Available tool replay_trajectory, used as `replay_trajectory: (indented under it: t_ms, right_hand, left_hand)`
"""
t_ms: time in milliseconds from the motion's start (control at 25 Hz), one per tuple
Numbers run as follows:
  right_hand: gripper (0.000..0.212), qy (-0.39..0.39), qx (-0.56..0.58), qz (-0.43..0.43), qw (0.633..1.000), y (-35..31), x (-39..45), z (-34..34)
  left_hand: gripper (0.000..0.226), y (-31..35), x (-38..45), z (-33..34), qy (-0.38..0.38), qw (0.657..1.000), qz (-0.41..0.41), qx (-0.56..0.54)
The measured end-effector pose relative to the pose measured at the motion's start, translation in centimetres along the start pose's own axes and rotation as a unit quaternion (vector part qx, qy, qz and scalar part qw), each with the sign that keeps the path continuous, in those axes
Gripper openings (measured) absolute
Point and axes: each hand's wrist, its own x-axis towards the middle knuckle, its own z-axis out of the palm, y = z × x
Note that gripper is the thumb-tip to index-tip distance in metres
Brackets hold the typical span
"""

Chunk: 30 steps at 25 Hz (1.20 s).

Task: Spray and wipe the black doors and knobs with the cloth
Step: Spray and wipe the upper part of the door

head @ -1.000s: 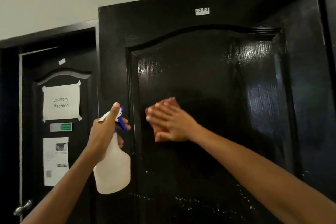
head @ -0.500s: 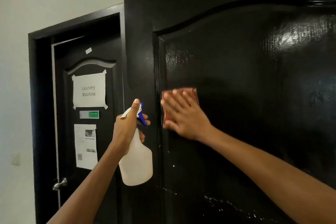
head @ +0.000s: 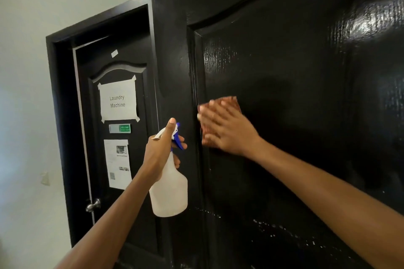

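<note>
At lower centre my left hand (head: pixel 160 153) grips the spray bottle (head: pixel 169 190) by its neck; it looks light, perhaps nearly empty. Mid-frame, my right hand (head: pixel 227 129), fingers spread, presses the soft cloth (head: pixel 230 102) flat against the glossy, likely slippery black door (head: pixel 295 67). Far left, the knob (head: pixel 93 205) waits.

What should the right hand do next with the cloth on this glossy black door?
Probably sweep the reddish cloth down: the right hand presses it flat by the glossy black door panel's left edge, and white spray droplets sit unwiped lower down.
</note>
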Motion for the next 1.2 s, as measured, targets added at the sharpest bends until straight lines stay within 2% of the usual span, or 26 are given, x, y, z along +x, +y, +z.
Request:
replay_trajectory:
  t_ms: [80,200,320,440,520,560,640,720,800,880,1080,1200]
  right_hand:
    - [0.07,0.024,-0.016,0.059,0.998,2.2,3.6,-1.9]
    - [0.072,0.021,-0.014,0.091,0.996,-0.6,3.8,-0.7]
    - [0.07,0.014,-0.001,0.026,1.0,-6.3,-2.7,2.9]
    - [0.066,-0.024,-0.026,-0.126,0.991,-10.6,-11.6,6.2]
    - [0.067,-0.068,-0.046,-0.189,0.979,-11.2,-14.6,7.2]
    - [0.067,-0.064,-0.043,-0.186,0.98,-10.3,-14.3,7.2]
    - [0.066,-0.018,-0.034,-0.11,0.993,-8.1,-11.4,5.9]
    - [0.068,0.009,-0.018,0.017,1.0,-5.4,-7.6,3.7]
    - [0.069,0.054,-0.015,0.118,0.991,-3.2,-4.2,1.8]
    - [0.069,0.087,-0.01,0.179,0.98,-1.1,-1.2,0.3]
    - [0.07,0.093,0.002,0.217,0.972,4.4,8.6,-3.6]
    - [0.071,0.095,-0.003,0.237,0.967,5.2,12.9,-4.7]
  left_hand:
    - [0.065,-0.2,0.2,0.1,0.002,1.0,-0.002,-0.011]
    - [0.06,-0.7,0.6,-0.2,0.002,1.0,-0.007,-0.02]
    - [0.063,-1.3,0.6,-0.7,0.003,1.0,-0.006,-0.014]
    - [0.059,-1.8,0.6,-1.1,-0.006,1.0,0.007,-0.019]
    - [0.056,-2.2,0.8,-1.3,-0.008,1.0,0.007,-0.029]
    - [0.056,-2.3,0.9,-1.3,-0.009,0.999,0.004,-0.034]
    - [0.057,-2.7,1.1,-1.3,-0.016,0.999,0.004,-0.033]
    - [0.058,-3.0,1.4,-1.1,-0.02,0.999,0.007,-0.041]
    - [0.058,-2.8,1.7,-0.9,-0.025,0.999,0.008,-0.036]
    - [0.059,-1.9,2.3,-0.8,-0.028,0.999,0.011,-0.031]
    - [0.048,2.4,4.7,-1.8,-0.024,0.997,0.059,-0.035]
    - [0.053,3.6,6.0,-2.2,-0.008,0.997,0.068,-0.035]
